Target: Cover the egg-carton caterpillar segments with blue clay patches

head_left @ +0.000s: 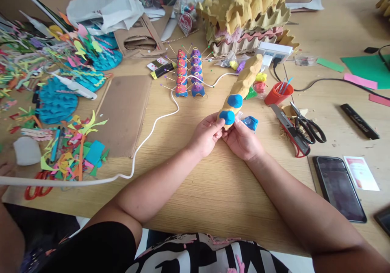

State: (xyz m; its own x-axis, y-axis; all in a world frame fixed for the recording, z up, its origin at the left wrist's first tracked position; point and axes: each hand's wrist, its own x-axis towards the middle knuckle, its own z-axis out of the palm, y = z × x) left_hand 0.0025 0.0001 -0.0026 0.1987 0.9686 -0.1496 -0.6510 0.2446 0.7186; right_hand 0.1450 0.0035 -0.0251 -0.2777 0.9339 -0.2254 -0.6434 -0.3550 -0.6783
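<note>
Between both hands is a yellow egg carton strip (240, 84), its far end tilted away and to the right. Blue clay (227, 117) covers its two nearest bumps. My left hand (207, 133) grips the near end from the left, thumb on the blue clay. From the right, my right hand (243, 138) holds the same end with fingers closed. Just beyond the right hand lies a blue clay packet (250, 122). Farther off stand two decorated egg carton strips, one red and orange (181, 74), one purple (197, 74), with pins sticking out.
Stacked egg trays (246, 17) stand at the back. A white cable (158, 120) crosses the table. At right are a red cup (278, 93), scissors (306, 124), a utility knife (291, 131) and a phone (339, 188). Paper scraps (76, 151) and cardboard (124, 114) lie left.
</note>
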